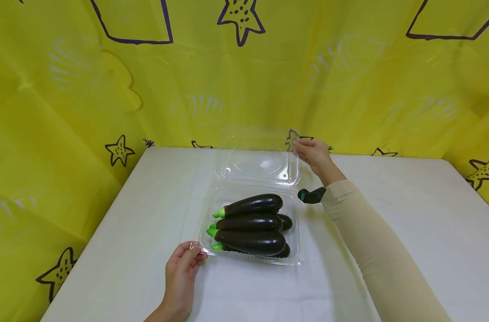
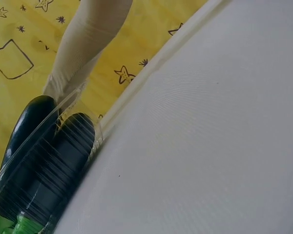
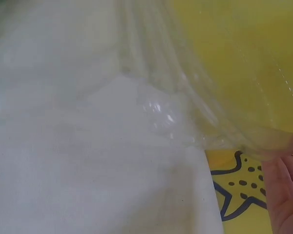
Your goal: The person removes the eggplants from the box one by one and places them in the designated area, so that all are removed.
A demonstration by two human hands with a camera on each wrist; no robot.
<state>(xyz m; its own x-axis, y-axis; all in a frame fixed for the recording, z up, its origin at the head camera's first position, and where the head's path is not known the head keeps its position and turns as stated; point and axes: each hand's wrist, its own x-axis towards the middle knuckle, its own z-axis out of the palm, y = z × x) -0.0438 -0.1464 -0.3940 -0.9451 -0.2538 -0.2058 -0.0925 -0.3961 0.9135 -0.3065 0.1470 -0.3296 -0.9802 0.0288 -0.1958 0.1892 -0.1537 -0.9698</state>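
Several dark purple eggplants with bright green stems (image 1: 250, 242) lie in a clear plastic clamshell container (image 1: 260, 261) on the table. Its transparent lid (image 1: 254, 167) stands raised along the far side. At the near left corner, the thumb and fingers of my left hand (image 1: 181, 270) pinch the container's rim. My right hand (image 1: 314, 155) holds the lid's far right corner between thumb and fingertips. The right wrist view shows the lid (image 3: 185, 105) close up, with the right hand (image 3: 285, 187) at its edge. In the left wrist view, eggplants (image 2: 71, 151) show through the ribbed container wall.
A white cloth covers the table (image 1: 389, 232). Behind and at both sides hangs a yellow curtain (image 1: 268, 76) with star and fish drawings. A black device (image 1: 312, 195) sits at the right wrist, beside the container.
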